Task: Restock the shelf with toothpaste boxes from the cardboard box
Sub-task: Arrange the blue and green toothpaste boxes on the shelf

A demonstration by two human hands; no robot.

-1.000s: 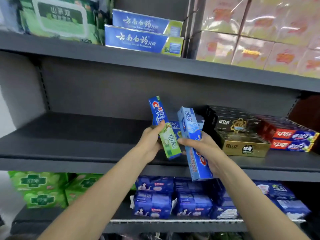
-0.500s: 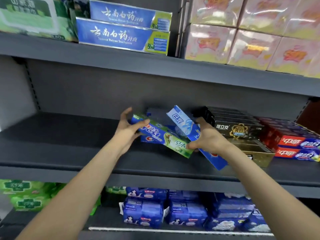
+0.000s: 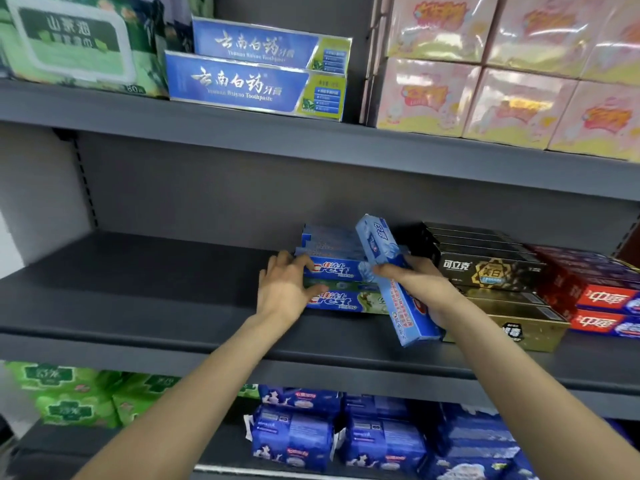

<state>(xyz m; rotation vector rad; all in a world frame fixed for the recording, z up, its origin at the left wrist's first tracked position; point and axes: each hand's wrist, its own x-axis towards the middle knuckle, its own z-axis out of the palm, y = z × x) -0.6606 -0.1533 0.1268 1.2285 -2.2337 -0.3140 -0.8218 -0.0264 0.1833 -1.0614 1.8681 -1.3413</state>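
- While the left hand (image 3: 284, 289) rests w/ fingers spread and fairly straight against the left ends of two stacked Crest boxes, it curls round nothing.
- Head view, mid shelf (image 3: 138, 306): upper Crest box (image 3: 337, 270) is blue; green-and-blue Crest box (image 3: 346, 301) lies under it at the shelf front. More blue boxes (image 3: 327, 242) sit stacked behind them, toward the back wall.
- Right hand (image 3: 419, 282) grips a light blue toothpaste box (image 3: 391, 282); thumb on the box's left face, other fingers wrapped behind it. Box is tilted, top end toward the back, lower end out over the shelf edge, crossing in front of the right ends of the Crest boxes.
- Just right of that hand: black-and-gold boxes (image 3: 485, 271) stacked, gold boxes (image 3: 526, 327) below/in front, then red boxes (image 3: 602, 299) at far right.
- Top shelf: green wipes pack (image 3: 76, 39) at left, two blue Yunnan Baiyao toothpaste boxes (image 3: 252, 81) stacked, pink wrapped packs (image 3: 502, 81) at right.
- Bottom shelf: green packs (image 3: 65, 396) at left, blue wrapped packs (image 3: 294, 438) mid to right.
- Cardboard box isn't visible in this view.
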